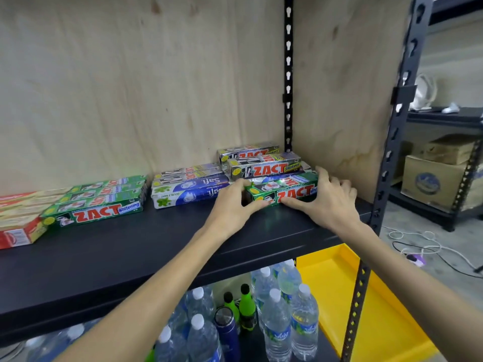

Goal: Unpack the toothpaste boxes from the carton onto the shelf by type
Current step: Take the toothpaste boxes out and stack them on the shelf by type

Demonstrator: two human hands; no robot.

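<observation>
Nearest to the lens are the two forearms reaching over the front edge of the black shelf point(109, 259), with water bottles point(277, 317) and a yellow tray point(339, 283) down below. The left hand point(232, 205) has its fingers curled round the left end of a green toothpaste box point(282, 192), and the right hand point(332, 199) wraps the right end, thumb along the near face. So both hands are grasping the same box, which sits on the shelf at the right, in front of the silver smokers boxes point(264, 167).

Sorting looks well under way: red boxes point(18, 220) at far left, a green whitening group point(99, 202) next, blue and white boxes point(188, 192) in the middle. Thing is, this green one is sitting over by the silver pile, well apart from the other greens, so I'd guess it needs to go left to join them. The carton isn't in view, so no idea how many are left to unpack.
</observation>
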